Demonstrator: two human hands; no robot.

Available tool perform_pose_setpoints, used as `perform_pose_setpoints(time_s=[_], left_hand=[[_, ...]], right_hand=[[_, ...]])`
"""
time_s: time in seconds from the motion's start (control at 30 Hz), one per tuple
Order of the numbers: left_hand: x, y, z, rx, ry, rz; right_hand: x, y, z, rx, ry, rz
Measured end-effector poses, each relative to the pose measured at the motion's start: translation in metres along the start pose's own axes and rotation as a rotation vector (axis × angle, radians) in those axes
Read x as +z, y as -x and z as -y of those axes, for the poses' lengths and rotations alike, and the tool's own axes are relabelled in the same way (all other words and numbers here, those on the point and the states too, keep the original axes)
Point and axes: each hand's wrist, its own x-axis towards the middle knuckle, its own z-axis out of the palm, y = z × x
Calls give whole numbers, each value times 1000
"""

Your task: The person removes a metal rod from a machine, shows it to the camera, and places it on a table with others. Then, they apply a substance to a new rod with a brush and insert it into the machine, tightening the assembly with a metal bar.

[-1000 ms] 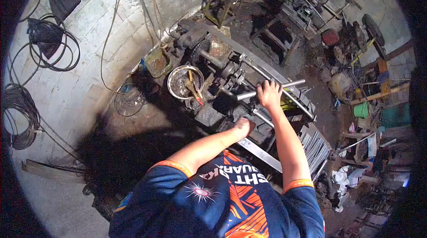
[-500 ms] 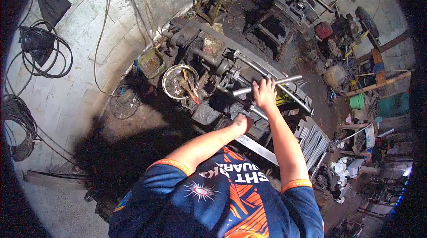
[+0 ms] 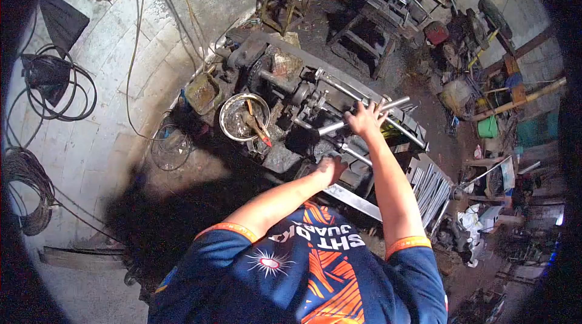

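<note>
A bright metal bar (image 3: 397,103) lies slantwise above a greasy lathe-like machine (image 3: 285,84). My right hand (image 3: 367,120) is on the bar near its middle, thumb on one side and fingers somewhat spread over the other. Lower down, my left hand (image 3: 330,170) is curled at the machine's near side, beside dark metal parts; what its fingers grip is hidden. Two long shiny rods (image 3: 397,131) run along the machine beyond and below the bar. Left of the machine's middle sits a round bowl (image 3: 224,119) holding a brush (image 3: 259,130) with a red tip.
Several metal rods (image 3: 427,187) lie bundled at the machine's right end. A grimy square container (image 3: 203,95) stands beyond the bowl. Coiled cables (image 3: 91,90) hang on the left wall. A metal stand (image 3: 288,3), another machine (image 3: 388,18) and a green bucket (image 3: 487,128) are farther off.
The bar has tilted slightly more, its right end higher. My right hand's fingers have spread and shifted on it. My left hand's fingers have loosened a little. The view has turned slightly.
</note>
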Motion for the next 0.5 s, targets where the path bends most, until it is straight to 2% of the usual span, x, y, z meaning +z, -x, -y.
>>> perform_pose_setpoints(time_s=[0.03, 0.07, 0.13, 0.23, 0.27, 0.3, 0.37, 0.4, 0.5], left_hand=[[24, 8, 44, -55, 407, -84], [-6, 6, 0, -52, 401, -78], [-104, 42, -78, 244, -589, 274], [-93, 36, -69, 335, -686, 261], [-88, 37, -66, 399, -806, 179], [-85, 35, -62, 397, -810, 183], [-90, 24, -64, 425, -835, 353], [-80, 22, -48, 535, -772, 223], [-87, 24, -54, 571, -711, 215]], right_hand=[[1, 0, -1, 6, -7, 0], [2, -1, -2, 7, -24, 9], [0, 0, -3, 4, -39, 37], [2, 0, -8, -40, -61, 26], [4, -1, -9, -40, -67, 26], [7, -1, -10, -54, -69, 13], [4, 0, -11, -67, -75, -7], [4, 0, -10, -67, -81, 2], [2, 2, -8, -70, -82, 8]])
